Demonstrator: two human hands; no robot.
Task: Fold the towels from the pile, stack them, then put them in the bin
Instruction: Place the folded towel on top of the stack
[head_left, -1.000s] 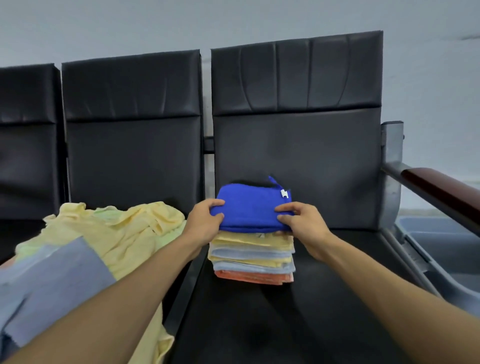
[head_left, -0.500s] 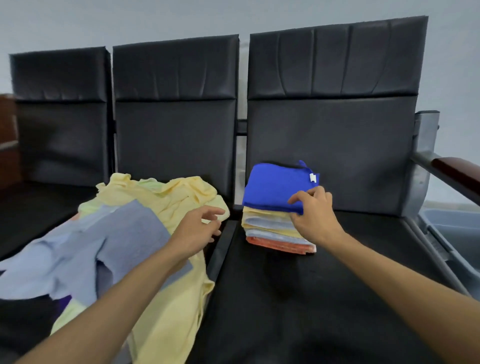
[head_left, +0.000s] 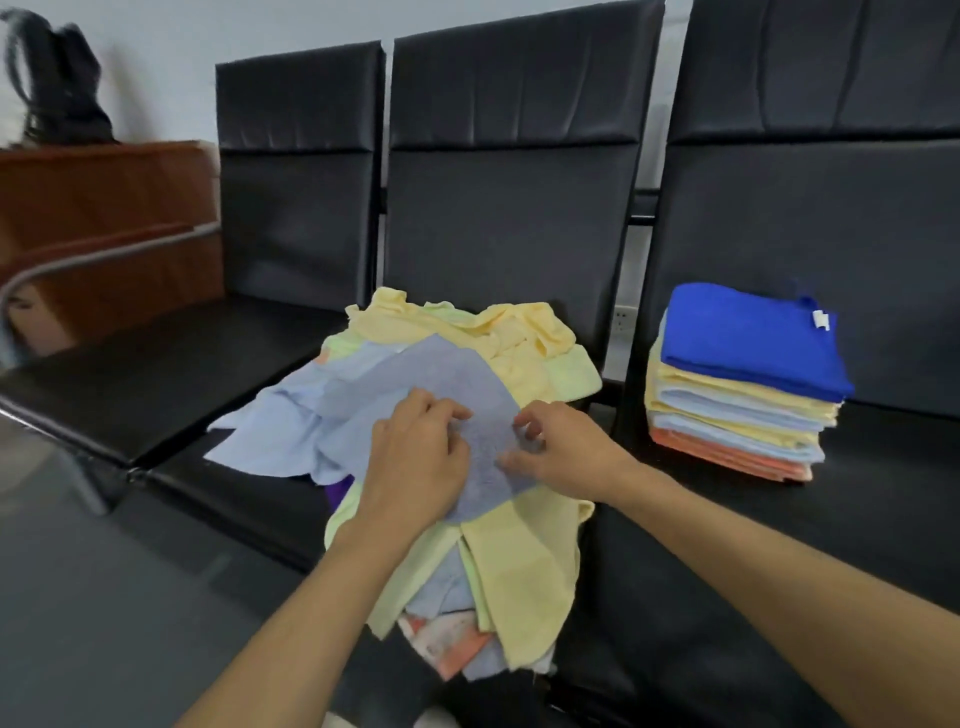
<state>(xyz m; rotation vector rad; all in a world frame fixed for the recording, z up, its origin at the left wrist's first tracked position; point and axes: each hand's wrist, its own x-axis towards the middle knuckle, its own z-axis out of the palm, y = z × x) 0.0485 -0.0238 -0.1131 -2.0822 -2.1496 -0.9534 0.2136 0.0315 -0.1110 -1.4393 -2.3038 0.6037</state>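
A loose pile of towels (head_left: 519, 561), mostly yellow with light blue and orange ones, covers the middle black seat. On top of it lies a grey-blue towel (head_left: 447, 395). My left hand (head_left: 415, 457) and my right hand (head_left: 566, 452) both rest on this towel with curled fingers that pinch its cloth near the front edge. On the right seat stands the folded stack (head_left: 737, 405), with a bright blue towel (head_left: 753, 338) on top and an orange one at the bottom. The bin is out of view.
Three black seats stand in a row; the left seat (head_left: 171, 358) is bare. A metal armrest (head_left: 78, 260) curves at far left before a wooden cabinet (head_left: 104, 218). A dark bag (head_left: 57, 88) sits on the cabinet. Grey floor lies at lower left.
Both hands left the folded stack and moved left to the pile, where they now pinch the grey-blue towel. The view swung left, so the bin dropped out of sight.
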